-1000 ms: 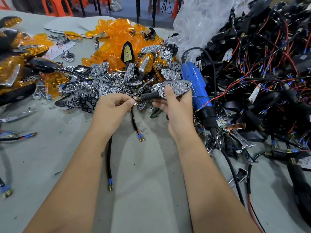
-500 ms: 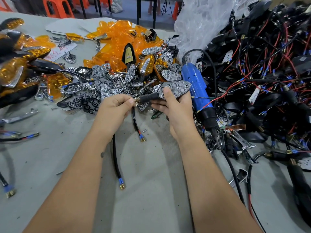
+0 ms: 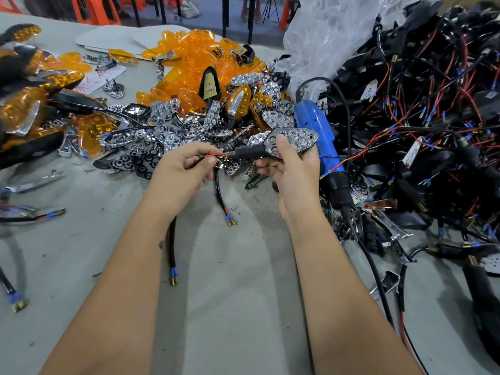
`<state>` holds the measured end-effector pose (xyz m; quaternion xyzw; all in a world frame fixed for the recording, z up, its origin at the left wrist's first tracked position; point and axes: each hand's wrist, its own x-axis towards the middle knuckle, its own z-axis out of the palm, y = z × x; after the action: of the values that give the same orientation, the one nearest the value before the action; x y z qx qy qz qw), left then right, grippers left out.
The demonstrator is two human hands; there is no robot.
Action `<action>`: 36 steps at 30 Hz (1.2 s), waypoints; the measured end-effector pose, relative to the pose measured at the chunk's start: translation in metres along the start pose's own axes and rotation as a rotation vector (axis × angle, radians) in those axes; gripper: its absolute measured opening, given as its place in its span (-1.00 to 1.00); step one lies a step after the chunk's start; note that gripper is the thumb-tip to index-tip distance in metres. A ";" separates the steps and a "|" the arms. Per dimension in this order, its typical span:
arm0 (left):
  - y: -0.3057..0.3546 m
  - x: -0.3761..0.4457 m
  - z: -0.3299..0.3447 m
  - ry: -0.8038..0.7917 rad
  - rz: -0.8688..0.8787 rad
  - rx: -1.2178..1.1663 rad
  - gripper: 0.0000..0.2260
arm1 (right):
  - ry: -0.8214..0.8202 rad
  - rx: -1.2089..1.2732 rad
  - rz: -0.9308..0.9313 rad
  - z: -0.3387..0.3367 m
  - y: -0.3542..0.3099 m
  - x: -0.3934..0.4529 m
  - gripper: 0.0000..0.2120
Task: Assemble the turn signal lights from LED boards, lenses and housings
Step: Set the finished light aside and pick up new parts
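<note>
The right hand (image 3: pixel 290 169) grips the light, rigid black arrowhead housing with chrome reflector (image 3: pixel 290 139); at nine o'clock the left hand (image 3: pixel 184 169) pinches its thin, limp, probably fragile red-and-black wires (image 3: pixel 213 156).

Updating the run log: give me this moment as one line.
stage: wiring | right hand: holds housing with reflector | left hand: pinches red wire at stem | blue screwdriver: lying on table
</note>
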<state>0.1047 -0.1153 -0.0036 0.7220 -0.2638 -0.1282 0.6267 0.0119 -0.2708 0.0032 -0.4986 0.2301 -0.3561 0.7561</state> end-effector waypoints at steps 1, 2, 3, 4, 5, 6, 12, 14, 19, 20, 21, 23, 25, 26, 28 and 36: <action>-0.001 0.000 -0.001 0.010 0.001 0.053 -0.79 | 0.002 -0.007 -0.002 0.000 0.000 0.000 -0.63; -0.003 0.001 -0.001 0.032 0.000 0.098 -0.83 | 0.004 -0.011 -0.005 0.000 0.001 0.000 -0.62; -0.004 0.002 -0.001 0.053 0.002 0.126 -0.85 | 0.005 -0.012 -0.006 0.000 0.001 0.000 -0.61; -0.005 0.002 -0.001 0.063 0.011 0.141 -0.85 | 0.006 -0.012 -0.005 0.000 0.001 0.000 -0.60; -0.005 0.002 -0.001 0.061 0.022 0.146 -0.83 | 0.006 -0.014 -0.001 0.000 0.001 -0.001 -0.59; -0.005 0.002 0.000 0.054 0.030 0.141 -0.82 | 0.004 -0.018 0.002 0.000 0.002 0.000 -0.59; -0.006 0.001 0.001 0.060 0.046 0.129 -0.82 | -0.015 -0.120 -0.009 0.002 0.008 0.001 -0.40; -0.007 0.002 0.001 0.058 0.023 0.116 -0.78 | -0.016 -0.123 -0.024 0.004 0.008 -0.002 -0.34; -0.011 0.005 0.000 0.052 -0.013 0.092 -0.71 | -0.016 -0.012 -0.064 0.008 0.010 -0.004 -0.45; -0.010 0.005 0.001 0.048 0.001 0.081 -0.72 | -0.014 -0.018 -0.079 0.008 0.011 -0.004 -0.48; -0.009 0.005 0.002 0.044 0.019 0.066 -0.74 | -0.009 -0.026 -0.091 0.009 0.012 -0.005 -0.50; -0.007 0.005 0.004 0.043 0.043 0.024 -0.79 | 0.003 -0.007 -0.095 0.011 0.013 -0.006 -0.48; -0.006 0.005 0.005 0.050 0.049 -0.007 -0.83 | 0.001 0.030 -0.086 0.011 0.012 -0.006 -0.48; -0.006 0.005 0.006 0.052 0.051 -0.018 -0.83 | 0.001 0.043 -0.078 0.011 0.012 -0.006 -0.50; -0.007 0.005 0.006 0.053 0.051 -0.031 -0.83 | -0.003 0.060 -0.063 0.011 0.011 -0.005 -0.55; -0.006 0.005 0.007 0.055 0.068 -0.031 -0.80 | 0.024 0.139 -0.068 0.017 0.011 -0.011 -0.58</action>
<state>0.1067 -0.1237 -0.0099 0.7062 -0.2689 -0.0911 0.6486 0.0196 -0.2496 -0.0001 -0.4481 0.1967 -0.4024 0.7737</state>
